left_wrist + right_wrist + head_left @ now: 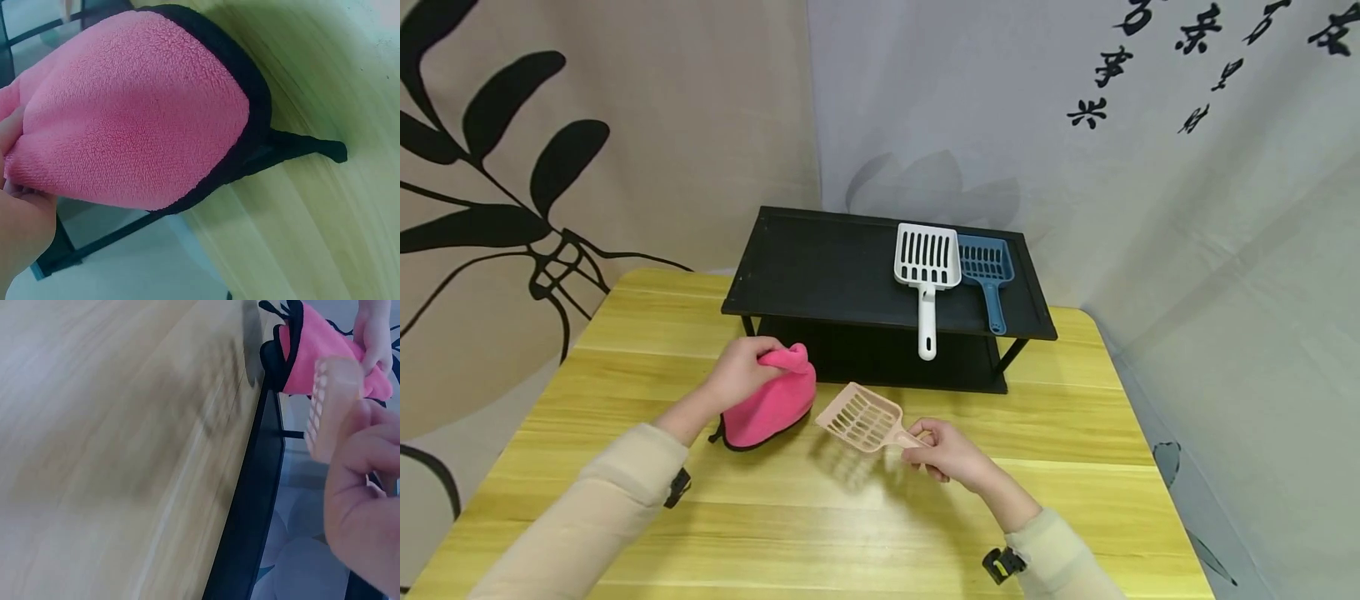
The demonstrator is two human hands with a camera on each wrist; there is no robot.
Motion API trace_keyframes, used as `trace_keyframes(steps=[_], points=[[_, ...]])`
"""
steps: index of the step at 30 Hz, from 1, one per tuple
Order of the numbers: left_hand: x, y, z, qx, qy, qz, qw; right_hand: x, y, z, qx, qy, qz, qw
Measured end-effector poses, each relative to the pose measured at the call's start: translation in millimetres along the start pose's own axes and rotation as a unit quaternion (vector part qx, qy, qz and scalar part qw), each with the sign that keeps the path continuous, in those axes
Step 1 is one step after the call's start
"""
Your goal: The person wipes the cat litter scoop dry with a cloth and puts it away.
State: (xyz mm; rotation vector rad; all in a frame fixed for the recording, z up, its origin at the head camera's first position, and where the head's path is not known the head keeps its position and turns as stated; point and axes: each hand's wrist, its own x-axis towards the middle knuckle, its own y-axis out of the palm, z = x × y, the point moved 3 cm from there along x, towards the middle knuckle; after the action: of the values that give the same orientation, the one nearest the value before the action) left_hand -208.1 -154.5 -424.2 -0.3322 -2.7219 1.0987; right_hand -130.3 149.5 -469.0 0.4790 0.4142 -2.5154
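My left hand (747, 375) grips a pink plush cloth (778, 408) by its bunched top. The cloth has a black edge and a short black loop at one corner, plain in the left wrist view (144, 112), and hangs low over the table. In my right hand (946, 454) is the handle of a beige slotted litter scoop (863, 418), pinched between thumb and fingers. Its head points left toward the cloth, raised above the wood with its shadow below. From the right wrist view, the scoop (337, 406) appears side-on in front of the cloth.
A black two-tier rack (827, 267) stands at the back of the wooden table (820, 533). On its top shelf lie a white litter scoop (927, 321), handle over the front edge, and a blue litter scoop (994, 308). Printed curtains (700, 125) hang behind.
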Motion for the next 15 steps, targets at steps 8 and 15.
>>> trace_keyframes(steps=[8,15], points=[[-3.4,-3.4,-6.5,-0.006,-0.002,0.003,1.0,1.8,-3.5,1.7,-0.036,0.003,-0.039,0.999],[-6.6,13.6,-25.8,-0.035,0.023,0.025,0.9988,9.8,3.4,3.1,-0.025,0.032,-0.066,0.997]])
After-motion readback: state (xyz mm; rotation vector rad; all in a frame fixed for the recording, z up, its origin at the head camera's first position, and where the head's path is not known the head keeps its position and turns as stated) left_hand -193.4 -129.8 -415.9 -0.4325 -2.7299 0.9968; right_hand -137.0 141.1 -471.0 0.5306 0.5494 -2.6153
